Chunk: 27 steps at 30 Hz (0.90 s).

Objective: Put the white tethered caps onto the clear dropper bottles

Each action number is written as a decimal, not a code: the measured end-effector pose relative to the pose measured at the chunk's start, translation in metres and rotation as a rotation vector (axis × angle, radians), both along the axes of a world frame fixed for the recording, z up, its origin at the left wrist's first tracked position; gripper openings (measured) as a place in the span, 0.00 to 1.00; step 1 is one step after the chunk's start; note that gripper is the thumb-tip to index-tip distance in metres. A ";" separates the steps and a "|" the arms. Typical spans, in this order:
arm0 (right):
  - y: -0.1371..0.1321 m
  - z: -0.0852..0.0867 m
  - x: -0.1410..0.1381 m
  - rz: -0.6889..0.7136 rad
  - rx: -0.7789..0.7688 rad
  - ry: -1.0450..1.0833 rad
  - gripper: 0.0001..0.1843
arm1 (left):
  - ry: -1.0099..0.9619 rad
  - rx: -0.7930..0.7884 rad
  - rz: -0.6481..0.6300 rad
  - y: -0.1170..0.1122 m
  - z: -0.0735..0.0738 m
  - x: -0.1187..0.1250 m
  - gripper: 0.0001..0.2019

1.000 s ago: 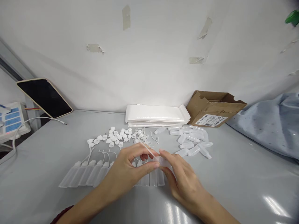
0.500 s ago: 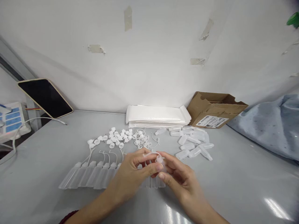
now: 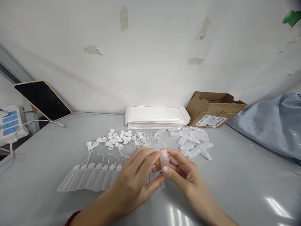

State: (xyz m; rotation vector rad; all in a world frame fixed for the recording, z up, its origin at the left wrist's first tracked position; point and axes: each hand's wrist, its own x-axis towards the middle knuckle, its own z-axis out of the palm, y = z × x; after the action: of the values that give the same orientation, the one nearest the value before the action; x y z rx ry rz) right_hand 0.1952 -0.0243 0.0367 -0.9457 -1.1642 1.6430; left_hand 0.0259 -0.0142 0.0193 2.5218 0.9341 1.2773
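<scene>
A small translucent squeeze bottle [image 3: 165,160] stands upright with a thin white strap rising from its neck. My right hand [image 3: 185,175] grips it between thumb and fingers. Close on its left side is my left hand [image 3: 138,175], index fingertip at the bottle's neck and thumb spread lower down. Behind and below my hands, a row of similar bottles [image 3: 88,177] lies on the table, several with straps at their necks. Part of that row is hidden by my left hand. White caps [image 3: 112,138] and a tangle of loose straps [image 3: 140,138] lie beyond.
Loose bottles [image 3: 194,138] are heaped at the right. Against the wall are a stack of white padded envelopes [image 3: 157,116] and a cardboard box [image 3: 215,110]. A phone [image 3: 43,99] leans at the left near a white cable [image 3: 50,121]. Grey-blue fabric [image 3: 270,122] lies far right.
The bottle has turned more upright and its strap now points up. My left thumb has come off the neck and moved down, away from the index finger. My right hand keeps hold.
</scene>
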 end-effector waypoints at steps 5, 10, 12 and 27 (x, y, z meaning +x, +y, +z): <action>-0.001 0.002 0.000 0.028 0.006 0.014 0.14 | 0.023 0.128 0.027 -0.001 -0.003 0.001 0.23; -0.002 0.006 0.001 0.023 -0.013 -0.007 0.14 | 0.010 0.210 0.049 0.000 -0.005 0.002 0.21; -0.003 0.007 0.001 0.012 -0.022 -0.017 0.14 | 0.015 0.207 0.049 0.000 -0.004 0.002 0.20; -0.001 0.002 0.002 0.033 -0.027 -0.281 0.11 | 0.004 -0.013 -0.007 -0.002 -0.005 0.003 0.19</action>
State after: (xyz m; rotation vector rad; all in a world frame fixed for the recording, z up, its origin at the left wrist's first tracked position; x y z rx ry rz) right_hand 0.1975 -0.0254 0.0391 -1.2091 -1.3528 1.5901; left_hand 0.0293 -0.0165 0.0140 2.5165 0.9307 1.2605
